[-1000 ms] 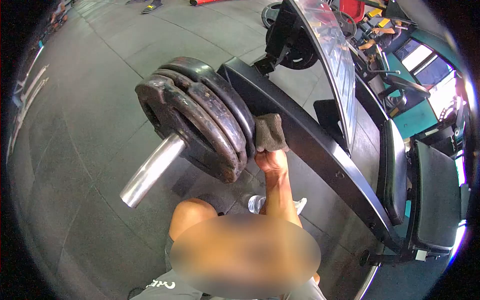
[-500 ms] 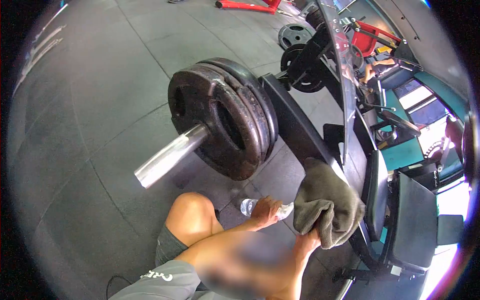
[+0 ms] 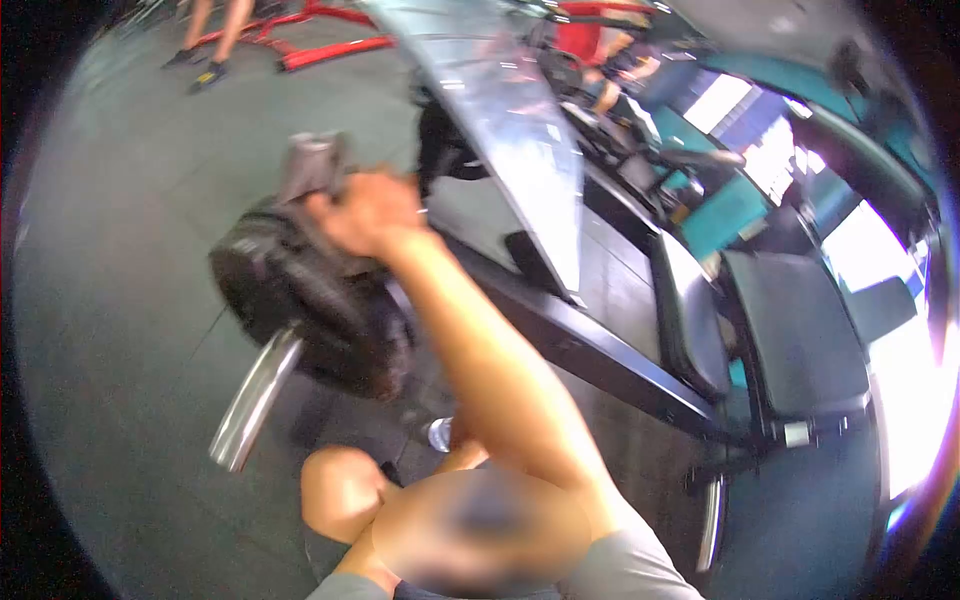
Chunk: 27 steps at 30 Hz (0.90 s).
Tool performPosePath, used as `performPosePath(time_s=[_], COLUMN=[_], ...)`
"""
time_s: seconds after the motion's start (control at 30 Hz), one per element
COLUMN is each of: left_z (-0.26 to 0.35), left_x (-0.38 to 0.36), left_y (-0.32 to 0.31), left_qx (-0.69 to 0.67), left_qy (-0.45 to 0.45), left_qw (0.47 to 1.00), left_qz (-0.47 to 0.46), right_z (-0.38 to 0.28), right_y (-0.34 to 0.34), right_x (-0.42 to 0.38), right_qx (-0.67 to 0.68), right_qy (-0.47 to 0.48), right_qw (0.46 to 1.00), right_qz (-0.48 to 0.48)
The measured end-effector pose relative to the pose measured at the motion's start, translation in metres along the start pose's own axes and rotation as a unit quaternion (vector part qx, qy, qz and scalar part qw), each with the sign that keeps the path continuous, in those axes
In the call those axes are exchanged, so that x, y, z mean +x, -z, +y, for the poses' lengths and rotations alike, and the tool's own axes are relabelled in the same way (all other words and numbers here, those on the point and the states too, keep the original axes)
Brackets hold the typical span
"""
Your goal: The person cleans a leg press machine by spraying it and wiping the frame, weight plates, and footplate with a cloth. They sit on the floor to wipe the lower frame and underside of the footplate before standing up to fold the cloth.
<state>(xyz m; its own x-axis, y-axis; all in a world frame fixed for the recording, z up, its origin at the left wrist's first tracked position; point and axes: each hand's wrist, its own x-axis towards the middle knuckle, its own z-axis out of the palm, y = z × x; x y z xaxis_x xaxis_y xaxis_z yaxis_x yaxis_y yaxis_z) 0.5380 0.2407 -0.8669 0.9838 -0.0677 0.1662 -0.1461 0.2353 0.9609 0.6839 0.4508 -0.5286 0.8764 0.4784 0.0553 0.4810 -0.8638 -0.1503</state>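
My right hand [image 3: 368,212], blurred by motion, is closed around a bunched grey-brown cloth [image 3: 313,165], which sticks up beyond its fingers. That hand is over the upper edge of the dark weight plates [image 3: 310,300], which are stacked on a silver bar end [image 3: 255,400]. Whether the cloth touches the plates cannot be made out. Below the plates, my left hand [image 3: 466,452] is closed on a clear plastic bottle [image 3: 439,434]; my right forearm hides most of its fingers and part of the bottle.
A black frame beam [image 3: 590,345] runs beside the plates toward padded benches [image 3: 795,330] at right. A shiny panel [image 3: 510,130] slants above it. A person's legs [image 3: 215,45] and a red stand [image 3: 330,45] are at top left. Another person [image 3: 612,80] is farther back.
My right hand has swung up and left with the cloth, from beside the black beam to over the plates. The view has shifted, and my right forearm now crosses in front of my left hand.
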Motion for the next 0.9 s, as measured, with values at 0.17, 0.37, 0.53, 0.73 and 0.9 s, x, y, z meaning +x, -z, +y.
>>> performPosePath(time_s=[0.17, 0.37, 0.53, 0.73, 0.9], left_z=[0.007, 0.002, 0.024, 0.022, 0.003], left_x=[-0.001, 0.000, -0.009, -0.015, -0.014], left_y=[0.002, 0.009, 0.015, 0.010, 0.011], left_qx=[0.246, 0.299, 0.400, 0.417, 0.463], left_qy=[-0.097, -0.147, -0.023, -0.126, -0.108], left_qw=[0.964, 0.941, 0.916, 0.899, 0.877], left_qz=[0.027, 0.050, 0.011, 0.043, 0.063], right_z=[0.025, 0.095, 0.191, 0.279, 0.304], right_y=[-0.037, -0.036, -0.063, -0.045, 0.003], right_x=[-0.011, -0.117, -0.249, -0.385, -0.406], right_qx=[0.076, -0.113, -0.195, -0.256, -0.173], right_qy=[0.119, 0.237, 0.161, -0.059, -0.261], right_qw=[0.973, 0.939, 0.917, 0.889, 0.803], right_qz=[0.182, 0.221, 0.309, 0.376, 0.508])
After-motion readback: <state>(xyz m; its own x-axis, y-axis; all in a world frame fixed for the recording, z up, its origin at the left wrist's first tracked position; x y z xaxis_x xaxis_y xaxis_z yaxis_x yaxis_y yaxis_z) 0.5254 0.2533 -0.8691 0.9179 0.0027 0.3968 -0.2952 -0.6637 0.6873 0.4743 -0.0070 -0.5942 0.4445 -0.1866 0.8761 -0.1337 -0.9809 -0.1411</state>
